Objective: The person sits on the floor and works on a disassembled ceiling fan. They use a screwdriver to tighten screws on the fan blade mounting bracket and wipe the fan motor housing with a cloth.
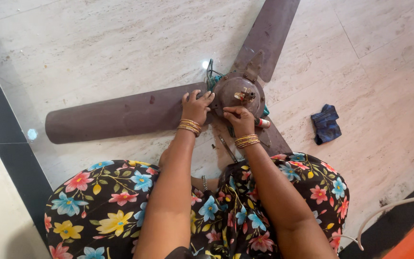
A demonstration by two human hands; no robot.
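A brown ceiling fan lies on the marble floor, its round motor hub [239, 91] in the middle. One long blade [116, 115] stretches left, another blade [269, 33] points up and away, and a third runs under my right arm. My left hand [196, 106] rests on the root of the left blade, fingers pressed against the hub's edge. My right hand [238, 119] sits at the hub's near rim with fingers curled; what they pinch is hidden. Green wires [212, 76] stick out at the hub's left side.
A crumpled dark blue cloth [326, 123] lies on the floor to the right. A small red-and-white object [262, 123] sits beside my right hand. A thin metal tool [227, 147] lies between my knees. A white cable [384, 211] curves at lower right. A black border strip [5, 134] runs along the left.
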